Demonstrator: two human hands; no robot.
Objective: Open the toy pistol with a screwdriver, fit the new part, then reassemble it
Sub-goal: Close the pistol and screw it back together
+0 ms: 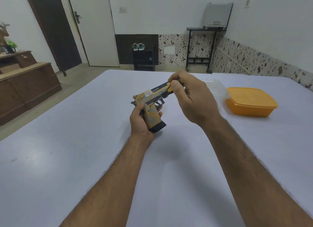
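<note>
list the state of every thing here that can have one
toy pistol: assembled, held off the table
left hand: grips the pistol's handle
right hand: holds the screwdriver
screwdriver: against the pistol's side
orange container: lid on
clear lid: lying on the table
door: closed

Both my forearms come up from the bottom edge of the frame, bare, converging toward the centre. My left hand (141,120) sits just below centre, fingers and thumb curled round the grip of the toy pistol (150,102), wrist bent slightly so the back of the hand faces left. My right hand (191,98) is higher and to the right, raised off the tabletop, knuckles toward me, thumb and fingertips pinching the yellow-and-black screwdriver (171,87) against the pistol's slide.
</note>
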